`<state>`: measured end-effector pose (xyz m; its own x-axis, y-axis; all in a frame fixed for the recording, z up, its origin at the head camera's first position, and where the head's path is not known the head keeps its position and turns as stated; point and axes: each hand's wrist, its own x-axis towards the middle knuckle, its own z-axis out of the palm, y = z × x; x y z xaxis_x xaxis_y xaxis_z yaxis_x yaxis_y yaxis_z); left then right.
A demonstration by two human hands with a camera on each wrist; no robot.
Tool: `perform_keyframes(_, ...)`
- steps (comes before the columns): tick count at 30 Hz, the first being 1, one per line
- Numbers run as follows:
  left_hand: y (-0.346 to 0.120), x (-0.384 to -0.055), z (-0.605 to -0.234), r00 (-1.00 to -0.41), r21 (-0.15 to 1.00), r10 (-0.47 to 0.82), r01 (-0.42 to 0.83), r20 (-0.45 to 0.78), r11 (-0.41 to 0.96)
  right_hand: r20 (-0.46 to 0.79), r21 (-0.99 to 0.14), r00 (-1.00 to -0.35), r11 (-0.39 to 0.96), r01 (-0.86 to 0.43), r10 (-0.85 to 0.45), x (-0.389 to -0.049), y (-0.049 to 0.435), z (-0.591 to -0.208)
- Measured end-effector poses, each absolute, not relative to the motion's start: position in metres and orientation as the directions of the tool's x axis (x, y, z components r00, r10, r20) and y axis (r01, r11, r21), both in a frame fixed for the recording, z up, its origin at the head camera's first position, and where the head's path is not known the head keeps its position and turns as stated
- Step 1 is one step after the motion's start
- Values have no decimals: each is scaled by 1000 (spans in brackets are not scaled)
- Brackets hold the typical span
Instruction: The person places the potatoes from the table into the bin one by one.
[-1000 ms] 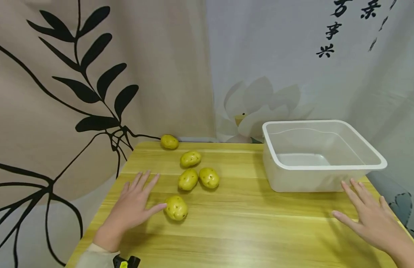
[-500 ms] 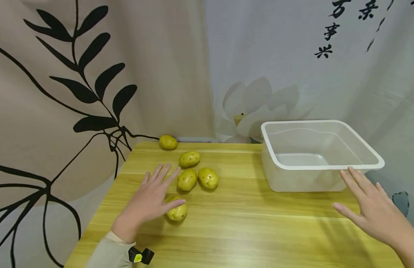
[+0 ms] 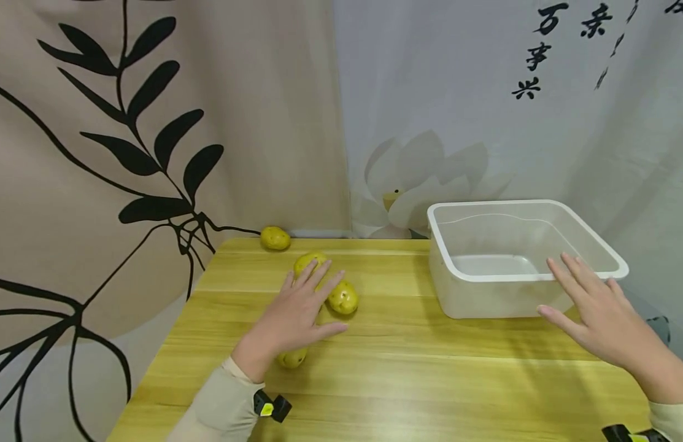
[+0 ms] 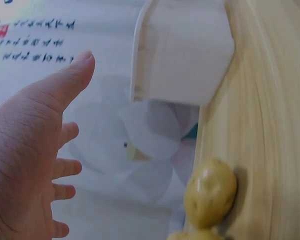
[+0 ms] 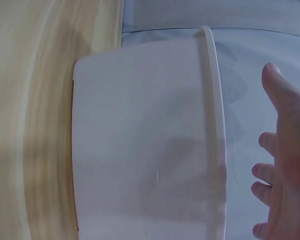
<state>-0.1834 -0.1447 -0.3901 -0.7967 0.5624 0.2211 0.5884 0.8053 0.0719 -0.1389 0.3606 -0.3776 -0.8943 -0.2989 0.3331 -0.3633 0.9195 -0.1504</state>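
1. the left hand (image 3: 297,319) hangs palm down over the potatoes at the left of the table (image 3: 407,380); its fingers are straight and spread, the thumb held out to the side, with nothing in their grasp.
2. the right hand (image 3: 601,325) is at the near side of the white tub (image 3: 490,299), its fingers extended and loose and its thumb apart from them, likewise released; in the head view its fingertips overlap the near rim, while the right wrist view shows a gap between hand and rim.
3. yellow potatoes lie on the left half of the table: the far potato (image 3: 275,238) is at the back edge, the second potato (image 3: 305,262) is nearer and partly behind the left fingertips, the round potato (image 3: 343,299) is just beyond the gap between forefinger and thumb, and the near potato (image 3: 291,359) is partly covered by the left hand.
4. the left wrist view shows one potato whole on the wood and part of another at the bottom edge, both apart from the hand.
5. the tub stands upright at the back right of the table, well apart from the potatoes, its inside bottom in sight.
6. pale sleeves reach both wrists, and behind the table hangs a cloth (image 3: 280,123) printed with dark leaves, a pale flower and black characters.
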Motion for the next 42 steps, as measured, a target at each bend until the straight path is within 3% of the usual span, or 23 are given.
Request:
perform_keyframes(5,-113,-188,-385,-738,99,632,666,238,740,303,-174,-911,924,-342,-280,-150,365,-372)
perform_keyframes(11,-74,-195,-379,-659,52,698,737,279,674,282,-211,-925,923,-321,-257,-168,372,-366)
perform_keyframes(20,-20,-207,-375,-602,-31,748,773,279,633,258,-235,-940,929,-286,-224,-208,384,-363)
perform_keyframes(29,20,-226,-371,-581,-73,783,791,221,607,164,-228,-973,953,-198,-163,-227,398,-362)
perform_keyframes(42,39,-253,-379,-635,-57,747,753,198,655,78,-270,-990,953,-136,-119,-245,413,-361)
